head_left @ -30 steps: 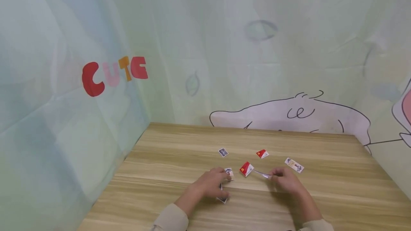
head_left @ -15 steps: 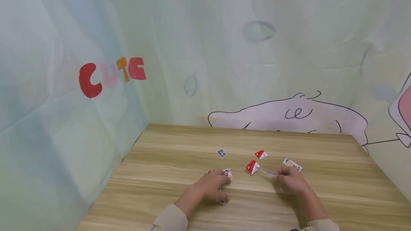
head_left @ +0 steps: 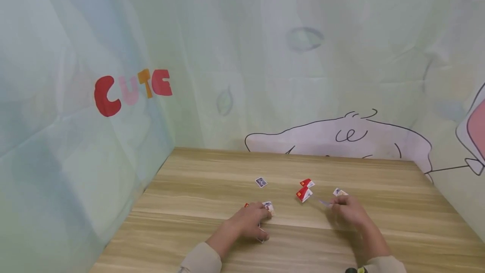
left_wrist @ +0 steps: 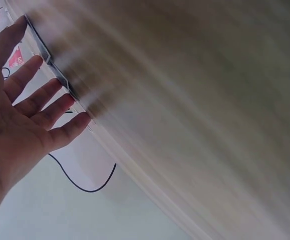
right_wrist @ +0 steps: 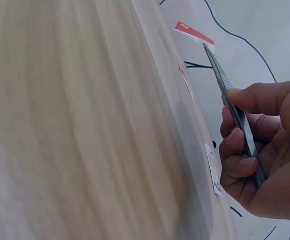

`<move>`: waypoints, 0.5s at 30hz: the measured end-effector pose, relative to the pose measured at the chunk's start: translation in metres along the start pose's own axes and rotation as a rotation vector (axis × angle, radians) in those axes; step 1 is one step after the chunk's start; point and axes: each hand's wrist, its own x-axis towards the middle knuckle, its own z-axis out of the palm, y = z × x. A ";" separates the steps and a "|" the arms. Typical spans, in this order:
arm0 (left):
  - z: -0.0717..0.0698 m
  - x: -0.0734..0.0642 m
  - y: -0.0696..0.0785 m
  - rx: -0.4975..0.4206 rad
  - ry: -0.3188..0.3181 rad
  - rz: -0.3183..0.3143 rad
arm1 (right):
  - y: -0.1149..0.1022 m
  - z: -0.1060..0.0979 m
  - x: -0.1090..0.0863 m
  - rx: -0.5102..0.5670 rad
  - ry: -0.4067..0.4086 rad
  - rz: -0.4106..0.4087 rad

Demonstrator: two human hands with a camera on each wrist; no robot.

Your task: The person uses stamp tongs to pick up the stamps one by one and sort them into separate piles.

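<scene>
My right hand (head_left: pixel 350 210) grips steel tweezers (right_wrist: pixel 234 107), thumb on one side and curled fingers on the other. At the tweezers' tips a small red-and-white card (right_wrist: pixel 194 35) is pinched, held above the table. In the head view this card overlaps the near corner of a similar red-and-white card (head_left: pixel 307 183) lying flat. My left hand (head_left: pixel 248 221) is spread low over the table, its fingertips at several small cards. One of these, a pale picture card (head_left: pixel 269 208), shows past the fingers; the others are mostly hidden by the hand.
On the wooden table (head_left: pixel 212 172) lie a dark square picture card (head_left: pixel 261 182) at the back and a pale oblong card (head_left: pixel 339 191), partly behind the right hand. A printed cloth (head_left: pixel 212 54) stands along the back and left edges.
My right hand has moved to the right and slightly away, carrying the red-and-white card in the tweezers from near the left hand toward the other red-and-white card. The left hand stays nearly still.
</scene>
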 end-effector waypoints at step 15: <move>0.002 0.000 -0.001 0.004 -0.005 -0.001 | 0.006 -0.011 0.008 -0.069 0.009 0.070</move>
